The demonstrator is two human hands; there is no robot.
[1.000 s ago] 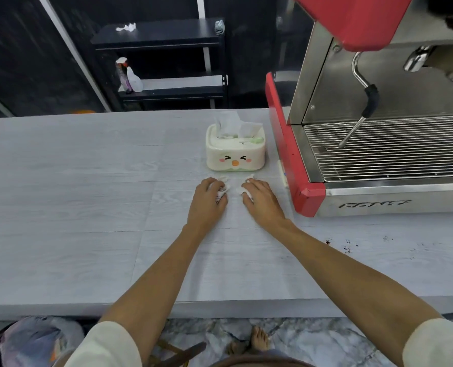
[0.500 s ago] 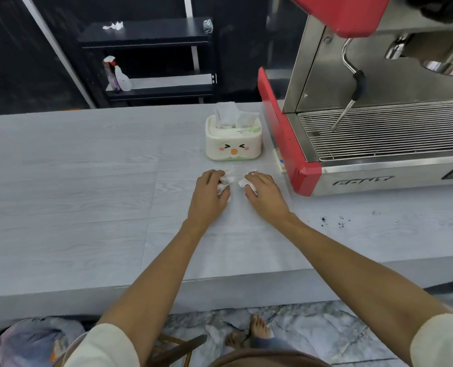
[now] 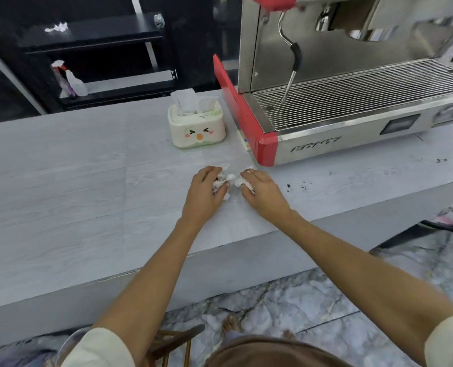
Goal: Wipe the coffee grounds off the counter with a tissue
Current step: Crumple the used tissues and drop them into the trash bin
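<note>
Both hands rest side by side on the pale grey counter (image 3: 61, 197), in front of the espresso machine's red corner. My left hand (image 3: 206, 190) curls over a crumpled white tissue (image 3: 224, 178) that pokes out past its fingers. My right hand (image 3: 262, 190) presses down on another piece of white tissue (image 3: 242, 181), mostly hidden under the fingers. Dark coffee grounds (image 3: 296, 186) speckle the counter just right of my right hand, and more specks (image 3: 441, 160) lie further right along the machine's front.
A cream tissue box with a cartoon face (image 3: 196, 127) stands behind my hands. The red and steel espresso machine (image 3: 352, 107) fills the right rear, its steam wand (image 3: 294, 59) hanging down. A black shelf with a spray bottle (image 3: 74, 83) stands beyond the counter.
The camera view has shifted and tilted, so the counter slants and more grounds show at the right. My left hand has bunched its tissue more tightly; both hands stay close together.
</note>
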